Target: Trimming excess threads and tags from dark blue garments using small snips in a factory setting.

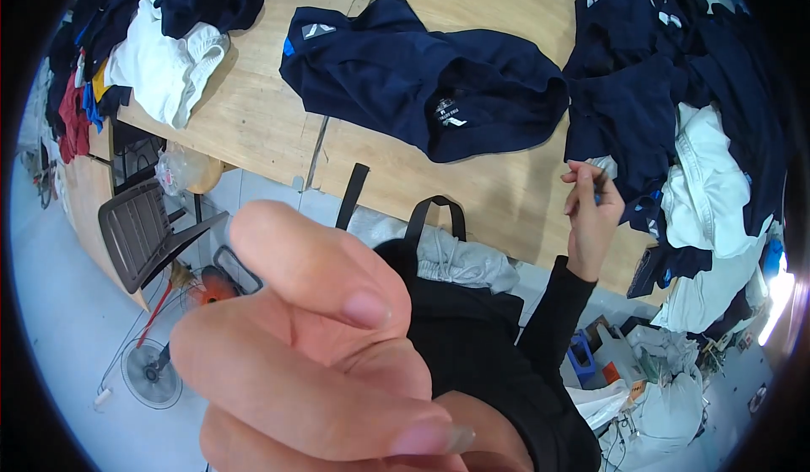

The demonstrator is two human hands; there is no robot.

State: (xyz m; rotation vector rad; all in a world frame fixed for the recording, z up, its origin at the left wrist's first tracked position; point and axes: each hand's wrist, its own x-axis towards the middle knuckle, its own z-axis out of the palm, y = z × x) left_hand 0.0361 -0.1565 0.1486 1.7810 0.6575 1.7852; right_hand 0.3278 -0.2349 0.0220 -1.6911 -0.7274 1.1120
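Note:
My left hand is raised very close to the camera and hides the lower middle of the view. Its fingers are loosely curled and apart, and nothing shows in the palm. On the right, my right hand hovers over the table edge beside a heap of navy garments. Its fingers are bent around a small thing with a bit of blue, too small to name. Between the heaps a navy garment lies spread on the wooden table, its wide opening toward the right. Neither hand touches it.
White cloth hangs with the right-hand heap. At the left lie a white garment and more dark clothes. A brown chair and a fan stand on the floor at left. Bags and boxes sit below right.

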